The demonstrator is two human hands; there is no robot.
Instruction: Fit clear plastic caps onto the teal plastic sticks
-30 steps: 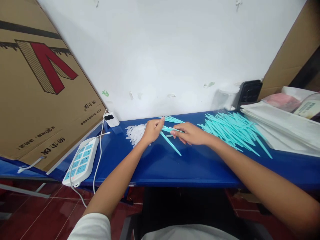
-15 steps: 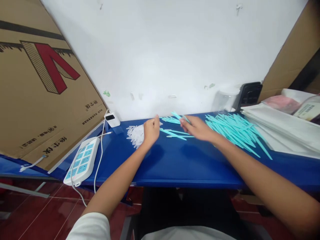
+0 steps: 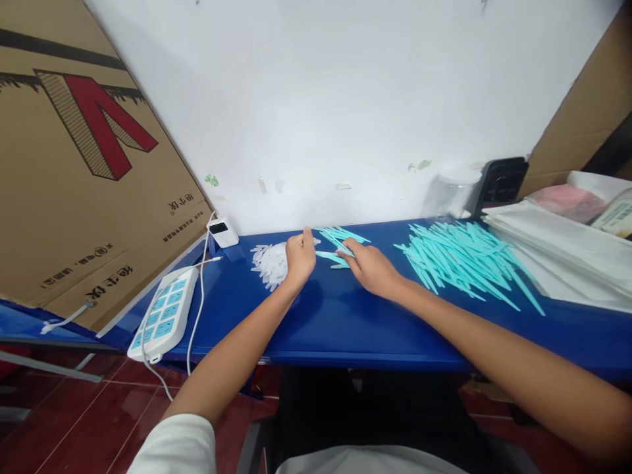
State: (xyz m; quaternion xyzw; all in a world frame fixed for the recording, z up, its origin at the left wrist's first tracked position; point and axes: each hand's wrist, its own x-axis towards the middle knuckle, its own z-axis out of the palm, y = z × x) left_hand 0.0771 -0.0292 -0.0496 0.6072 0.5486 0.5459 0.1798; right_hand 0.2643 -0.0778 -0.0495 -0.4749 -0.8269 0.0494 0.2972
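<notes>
My left hand is closed, thumb up, beside a heap of small translucent white plastic pieces. What its fingers pinch, if anything, is hidden. To its right, my right hand is closed on a slim, pointed teal stick. That stick slants up and left from the fingertips. Several similar teal sticks lie just behind, near the wall, and others lie under and beside my right fingers. A large pile of teal sticks spreads on the table to the right.
The blue table stands against a white wall. A power strip with cables and a small white device are at left, by a large cardboard box. White sheets, a clear jar and a black object are at right.
My right hand has come down and to the left with the teal stick, nearer the table and the loose sticks. My left hand has barely moved and stays closed.
</notes>
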